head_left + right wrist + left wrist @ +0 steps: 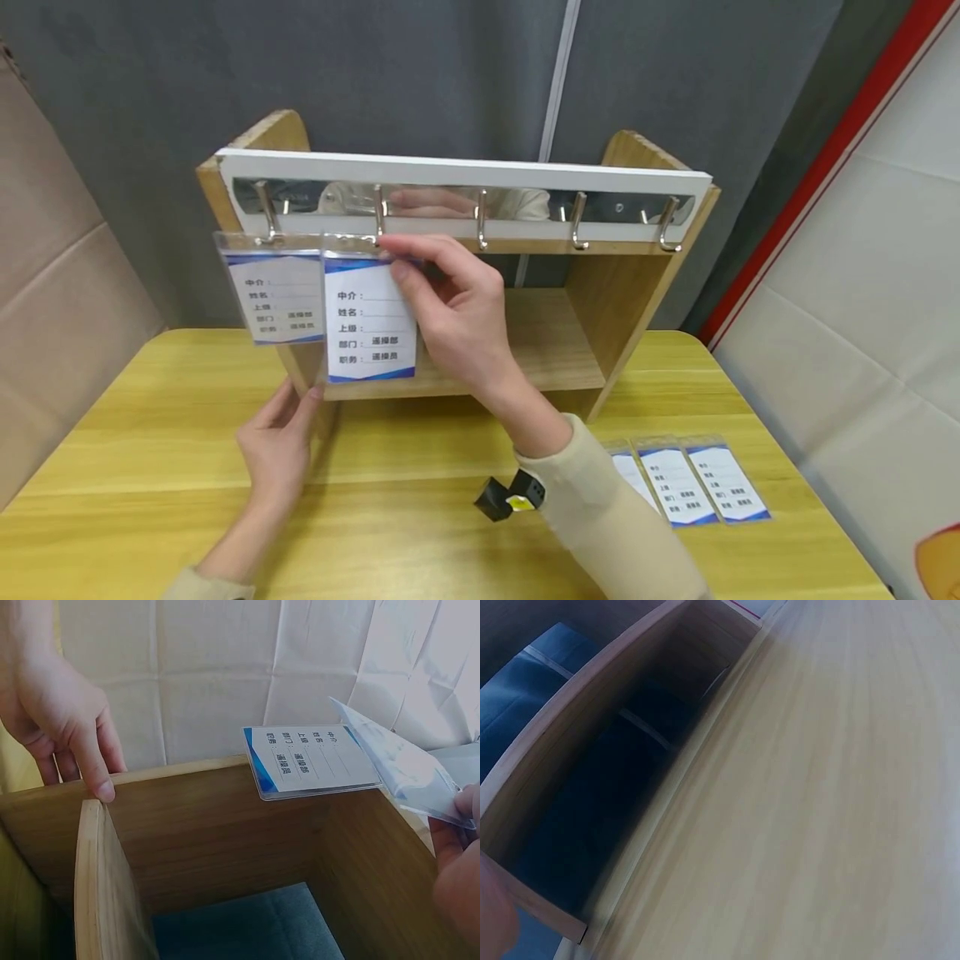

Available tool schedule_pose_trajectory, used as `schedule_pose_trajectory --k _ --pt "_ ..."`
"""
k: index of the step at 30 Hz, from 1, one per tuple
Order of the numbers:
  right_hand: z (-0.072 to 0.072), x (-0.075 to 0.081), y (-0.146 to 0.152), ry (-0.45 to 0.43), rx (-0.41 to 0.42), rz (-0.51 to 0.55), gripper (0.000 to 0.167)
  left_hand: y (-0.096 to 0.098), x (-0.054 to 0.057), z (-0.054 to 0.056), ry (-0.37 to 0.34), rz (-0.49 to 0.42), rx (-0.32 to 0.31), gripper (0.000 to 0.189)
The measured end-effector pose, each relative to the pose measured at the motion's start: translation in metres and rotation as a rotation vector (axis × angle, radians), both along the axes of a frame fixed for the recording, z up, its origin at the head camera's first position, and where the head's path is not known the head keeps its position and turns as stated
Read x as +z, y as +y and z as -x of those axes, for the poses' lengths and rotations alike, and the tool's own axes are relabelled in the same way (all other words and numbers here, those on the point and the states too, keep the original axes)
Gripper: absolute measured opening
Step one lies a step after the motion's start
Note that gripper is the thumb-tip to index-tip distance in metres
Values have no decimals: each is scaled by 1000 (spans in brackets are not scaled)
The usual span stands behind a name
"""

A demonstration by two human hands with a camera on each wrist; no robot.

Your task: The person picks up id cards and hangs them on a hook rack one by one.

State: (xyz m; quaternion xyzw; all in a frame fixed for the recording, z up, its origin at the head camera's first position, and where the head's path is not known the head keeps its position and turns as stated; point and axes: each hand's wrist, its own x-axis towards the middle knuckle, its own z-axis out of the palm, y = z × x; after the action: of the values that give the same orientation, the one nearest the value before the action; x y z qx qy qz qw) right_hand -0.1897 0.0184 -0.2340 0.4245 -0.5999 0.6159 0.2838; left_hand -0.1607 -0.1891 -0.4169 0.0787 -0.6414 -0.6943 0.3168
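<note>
My right hand (461, 321) pinches the upper right corner of a clear-sleeved name badge (371, 321) at the second hook (378, 208) from the left. Whether the hook passes through the sleeve's slot I cannot tell. Another name badge (277, 296) hangs on the leftmost hook (266, 208), partly overlapped by the held one. Low on the wooden shelf (525, 333), my left hand (277, 442) grips the left side panel. In the right wrist view its thumb and fingers (96, 776) straddle the panel's edge. Only a blurred bit of that hand (493, 915) shows in the left wrist view.
Along the shelf's white top rail (465, 171), three more hooks (577, 221) stick out to the right. Several name badges (675, 483) lie in a row on the yellow wooden table (420, 533), partly behind my right sleeve (607, 517). A grey partition (420, 75) stands behind.
</note>
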Motion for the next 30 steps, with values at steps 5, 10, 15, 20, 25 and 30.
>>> schedule_pose_trajectory --k 5,10,15,20,25,30 --pt "0 0 -1 -5 0 2 19 0 0 -1 -31 15 2 39" --pt "-2 2 1 -15 3 -23 22 0 1 -1 -51 2 2 39" --pt "-4 4 2 -49 16 -28 23 0 1 0 -39 -20 4 39" --pt "-6 5 2 -95 13 -46 23 0 1 0 -6 5 3 39" --pt "-6 5 2 -123 -22 -77 24 -1 1 0 3 12 3 39" --pt "-6 4 2 -75 -94 -101 24 -1 -1 0 -3 18 5 39"
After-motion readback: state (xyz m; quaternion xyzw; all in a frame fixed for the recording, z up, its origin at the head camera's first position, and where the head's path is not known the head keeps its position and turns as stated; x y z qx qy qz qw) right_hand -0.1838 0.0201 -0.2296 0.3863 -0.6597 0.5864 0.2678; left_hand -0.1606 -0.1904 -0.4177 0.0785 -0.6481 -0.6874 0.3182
